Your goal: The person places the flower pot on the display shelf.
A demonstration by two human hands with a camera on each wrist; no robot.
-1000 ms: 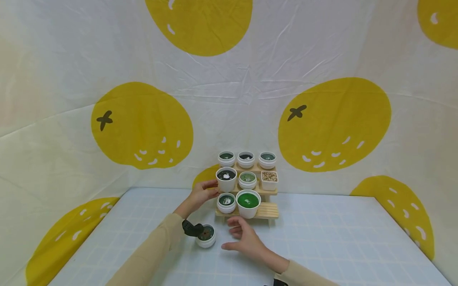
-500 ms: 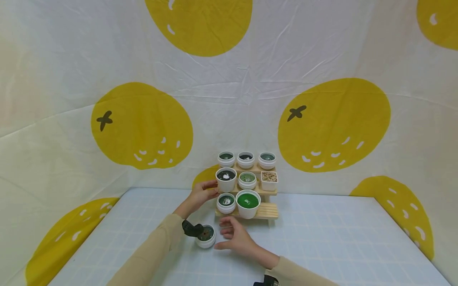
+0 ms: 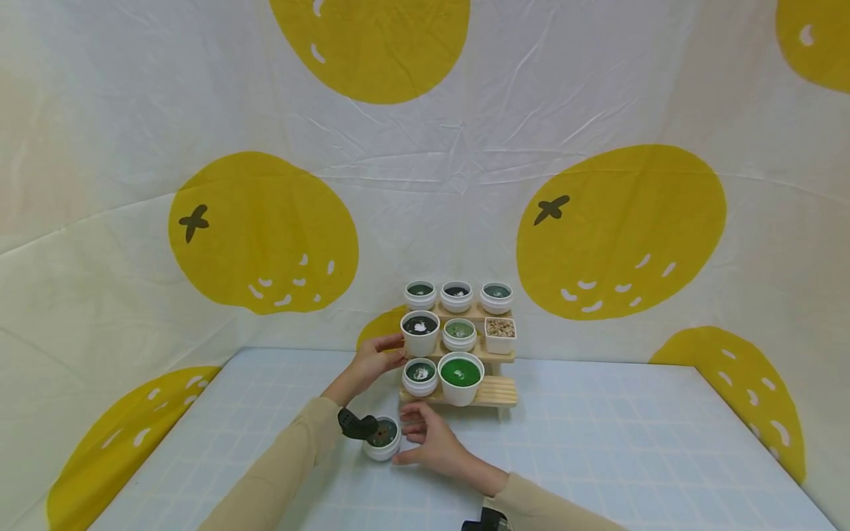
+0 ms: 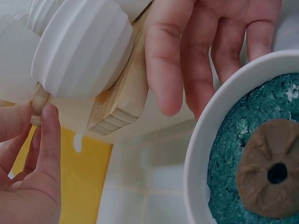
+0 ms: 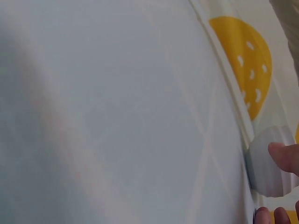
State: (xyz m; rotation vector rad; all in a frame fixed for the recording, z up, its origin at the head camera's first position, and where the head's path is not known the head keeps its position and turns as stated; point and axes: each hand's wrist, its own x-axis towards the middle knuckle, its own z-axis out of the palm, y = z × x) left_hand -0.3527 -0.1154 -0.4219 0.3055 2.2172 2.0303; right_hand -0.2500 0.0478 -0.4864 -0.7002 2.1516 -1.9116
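Note:
My left hand [image 3: 375,363] is at the left side of a tiered wooden stand [image 3: 498,391]. In the left wrist view, its thumb and fingertips pinch the end of one wooden board [image 4: 40,99], beside a white ribbed cup [image 4: 84,49]. On the table in front of the stand sits a small white pot [image 3: 381,451]. Its teal-green filling bears a brown round piece with a hole [image 4: 268,168]. My right hand [image 3: 434,445] reaches to the pot's right side, fingers spread from the thumb. The thumb overlaps the pot's wall [image 5: 264,161] in the right wrist view; firm contact cannot be told.
Several white pots stand on the stand's tiers, including a cup of bright green [image 3: 461,372] and a dark-filled cup [image 3: 420,335]. A square tub of tan bits [image 3: 500,335] is on the middle tier. A cloth with yellow fruit prints [image 3: 620,228] hangs behind the table [image 3: 631,442].
My right hand has moved left across the table, up to the pot's side. My left hand has stayed at the stand, and the pots keep their places.

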